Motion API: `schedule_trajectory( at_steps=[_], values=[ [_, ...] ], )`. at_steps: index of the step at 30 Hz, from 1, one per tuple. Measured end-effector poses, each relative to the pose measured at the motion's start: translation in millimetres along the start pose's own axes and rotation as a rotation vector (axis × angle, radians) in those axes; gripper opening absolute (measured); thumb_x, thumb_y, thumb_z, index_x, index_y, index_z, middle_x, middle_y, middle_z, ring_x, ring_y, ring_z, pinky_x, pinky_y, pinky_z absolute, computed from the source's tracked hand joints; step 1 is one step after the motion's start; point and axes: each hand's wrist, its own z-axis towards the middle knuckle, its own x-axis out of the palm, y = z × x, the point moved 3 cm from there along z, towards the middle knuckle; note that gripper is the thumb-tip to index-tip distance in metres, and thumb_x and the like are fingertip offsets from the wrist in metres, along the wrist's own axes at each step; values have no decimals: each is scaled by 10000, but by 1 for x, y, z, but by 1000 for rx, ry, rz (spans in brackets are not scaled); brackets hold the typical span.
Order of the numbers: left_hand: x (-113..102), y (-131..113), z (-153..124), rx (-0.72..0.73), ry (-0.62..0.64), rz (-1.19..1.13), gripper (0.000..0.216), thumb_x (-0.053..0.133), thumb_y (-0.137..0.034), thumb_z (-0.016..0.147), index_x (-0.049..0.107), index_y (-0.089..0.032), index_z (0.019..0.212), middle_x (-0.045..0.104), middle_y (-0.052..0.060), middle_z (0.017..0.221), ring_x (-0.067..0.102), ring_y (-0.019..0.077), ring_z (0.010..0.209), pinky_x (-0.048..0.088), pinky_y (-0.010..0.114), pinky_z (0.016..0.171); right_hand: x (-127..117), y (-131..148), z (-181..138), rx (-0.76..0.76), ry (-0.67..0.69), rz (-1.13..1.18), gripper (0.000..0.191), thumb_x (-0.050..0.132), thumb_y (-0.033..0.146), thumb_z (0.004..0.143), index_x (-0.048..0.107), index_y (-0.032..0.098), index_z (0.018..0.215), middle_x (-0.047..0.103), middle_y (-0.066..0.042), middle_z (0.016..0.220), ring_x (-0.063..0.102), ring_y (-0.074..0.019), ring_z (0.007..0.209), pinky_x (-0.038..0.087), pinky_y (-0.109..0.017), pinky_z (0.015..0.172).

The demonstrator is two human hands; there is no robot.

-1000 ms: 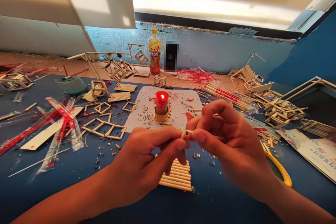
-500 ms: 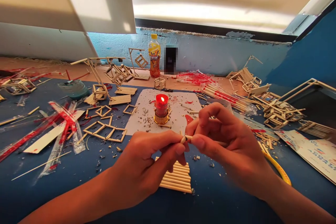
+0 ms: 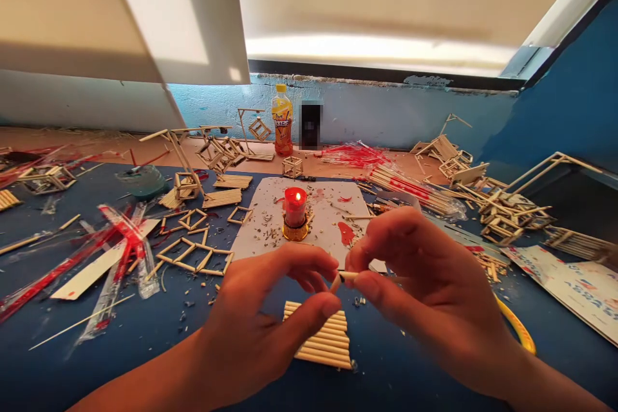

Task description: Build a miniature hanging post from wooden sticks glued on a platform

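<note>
Between my right hand's (image 3: 425, 290) thumb and fingers is pinched a thin wooden stick (image 3: 348, 276), its left end dark. A short wooden stick (image 3: 335, 282) meets that dark end at an angle. My left hand (image 3: 275, 309) has this short piece between thumb tip and index fingertip, in a loose grip with the fingers curved. Below the hands lies a flat panel of sticks (image 3: 323, 341), partly covered by my left thumb. Beyond them a lit red candle (image 3: 295, 206) stands in a gold holder on a pale board (image 3: 251, 219).
Left are stick frames (image 3: 196, 254) and red-striped plastic wrappers (image 3: 128, 238). A drink bottle (image 3: 282, 121) stands at the wall. Bundled sticks (image 3: 410, 190), a pile of stick models (image 3: 512, 212), a printed card (image 3: 570, 290) and a yellow ring-shaped object (image 3: 519, 328) lie right.
My left thumb and index finger have spread further apart around the short stick. The right hand keeps its pinch. The whole scene sits slightly lower as the view tilts up.
</note>
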Motion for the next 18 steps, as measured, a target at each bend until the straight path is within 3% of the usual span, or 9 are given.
schedule_trajectory(
  at_steps=[5, 12, 18],
  values=[
    [-1, -4, -2, -24, -74, -15, 143, 809, -126, 878, 748, -253, 905, 797, -102, 756, 732, 42, 630, 543, 66, 665, 4, 0, -1, -34, -29, 26, 251, 712, 150, 993, 631, 349, 1122, 644, 49, 989, 674, -110, 927, 593, -225, 870],
    [0, -7, -3, 21, -118, -30, 163, 815, -93, 856, 763, -237, 910, 809, -72, 762, 739, 65, 615, 561, 87, 649, 7, 6, -4, -112, -153, 53, 348, 756, 61, 921, 685, 358, 1088, 706, 52, 974, 723, -99, 897, 646, -182, 830],
    [0, -6, -1, 86, -110, -33, 171, 795, -85, 881, 738, -237, 932, 801, -50, 753, 716, 84, 586, 564, 126, 607, 10, 8, -2, -96, -153, 67, 307, 755, 53, 904, 725, 332, 1029, 753, 49, 911, 770, -90, 842, 658, -149, 821]
  ],
)
